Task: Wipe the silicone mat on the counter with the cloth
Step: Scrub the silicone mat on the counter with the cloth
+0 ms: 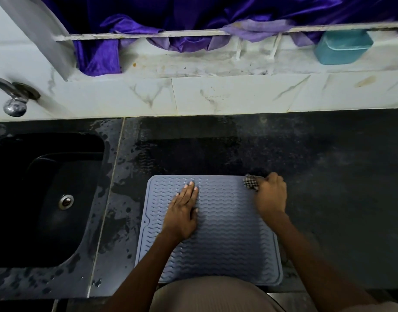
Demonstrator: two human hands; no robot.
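A blue-grey silicone mat (225,233) with wavy ridges lies on the dark counter (328,188), close to the front edge. My left hand (183,210) rests flat on the mat's left-centre, fingers stretched toward the wall. My right hand (271,197) is at the mat's far right corner, closed around a bunched black-and-white checked cloth (251,183). The cloth sticks out to the left of the fist and touches the mat's top edge.
A black sink (35,199) with a metal drain (66,202) sits to the left, with a chrome tap (13,97) above it. Water drops lie on the counter between sink and mat. A purple curtain (171,23) and teal container (342,47) are on the ledge behind.
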